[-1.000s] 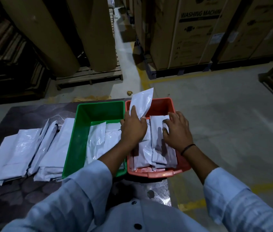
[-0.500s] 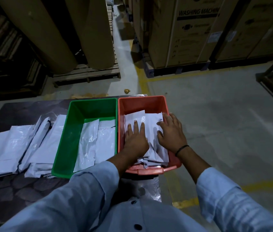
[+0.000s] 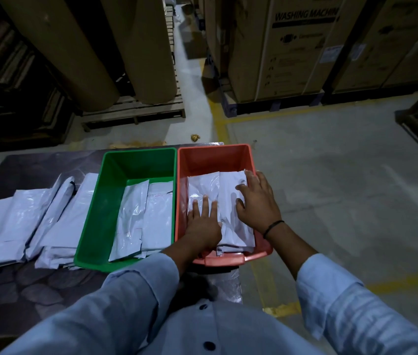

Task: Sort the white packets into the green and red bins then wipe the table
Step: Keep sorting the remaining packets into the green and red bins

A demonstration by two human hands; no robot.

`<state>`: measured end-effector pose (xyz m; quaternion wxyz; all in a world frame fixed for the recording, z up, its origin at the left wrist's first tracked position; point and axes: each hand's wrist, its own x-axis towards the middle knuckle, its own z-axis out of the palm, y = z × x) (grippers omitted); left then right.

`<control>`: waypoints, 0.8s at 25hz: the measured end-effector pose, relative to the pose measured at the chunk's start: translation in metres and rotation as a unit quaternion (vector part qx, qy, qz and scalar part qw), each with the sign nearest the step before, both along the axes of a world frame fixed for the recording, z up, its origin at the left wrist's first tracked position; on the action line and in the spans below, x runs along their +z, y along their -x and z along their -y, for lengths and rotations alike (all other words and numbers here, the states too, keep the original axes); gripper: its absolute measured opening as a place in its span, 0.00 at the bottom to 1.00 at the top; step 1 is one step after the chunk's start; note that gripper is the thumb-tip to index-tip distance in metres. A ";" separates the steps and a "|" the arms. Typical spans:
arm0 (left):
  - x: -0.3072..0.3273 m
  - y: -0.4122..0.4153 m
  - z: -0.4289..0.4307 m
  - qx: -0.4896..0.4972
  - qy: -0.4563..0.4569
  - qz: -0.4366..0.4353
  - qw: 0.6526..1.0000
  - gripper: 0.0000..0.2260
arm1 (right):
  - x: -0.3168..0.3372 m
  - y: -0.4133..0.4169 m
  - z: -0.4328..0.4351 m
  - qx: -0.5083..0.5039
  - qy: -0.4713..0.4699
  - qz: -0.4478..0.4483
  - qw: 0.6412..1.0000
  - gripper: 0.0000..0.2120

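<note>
Beyond the dark, stone-patterned table (image 3: 23,290), tall brown paper rolls (image 3: 74,47) on a wooden pallet (image 3: 131,111) and cardboard boxes (image 3: 302,60) printed "WASHING MACHIN" are seen. Glossy, crinkled white packets (image 3: 207,185) are stacked in the red bin (image 3: 228,157) and pressed flat by the left hand (image 3: 204,224) and right hand (image 3: 259,201), fingers extended, nothing gripped. Others lie in the adjoining green bin (image 3: 138,162) and in a loose pile (image 3: 23,219) left of it.

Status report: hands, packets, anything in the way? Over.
Both open: left hand and right hand pressing white plastic packets in red plastic bin. Some in green plastic bin. Waiting on dark table: unsorted white packets. Nothing blocking.
</note>
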<state>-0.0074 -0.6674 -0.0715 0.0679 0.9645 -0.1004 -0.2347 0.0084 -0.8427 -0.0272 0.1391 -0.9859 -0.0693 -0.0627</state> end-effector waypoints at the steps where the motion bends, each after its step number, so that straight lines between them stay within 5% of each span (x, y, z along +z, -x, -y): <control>1: -0.002 0.000 -0.001 -0.002 0.000 -0.001 1.000 0.32 | 0.000 0.000 0.000 0.004 0.002 0.005 1.000 0.18; 12: 0.004 0.002 -0.003 0.003 0.024 -0.024 0.999 0.31 | -0.001 0.001 -0.001 0.018 0.003 0.016 1.000 0.18; 20: 0.032 0.006 -0.012 -0.035 0.032 0.076 0.996 0.29 | 0.002 0.003 -0.005 0.021 -0.004 0.011 1.000 0.18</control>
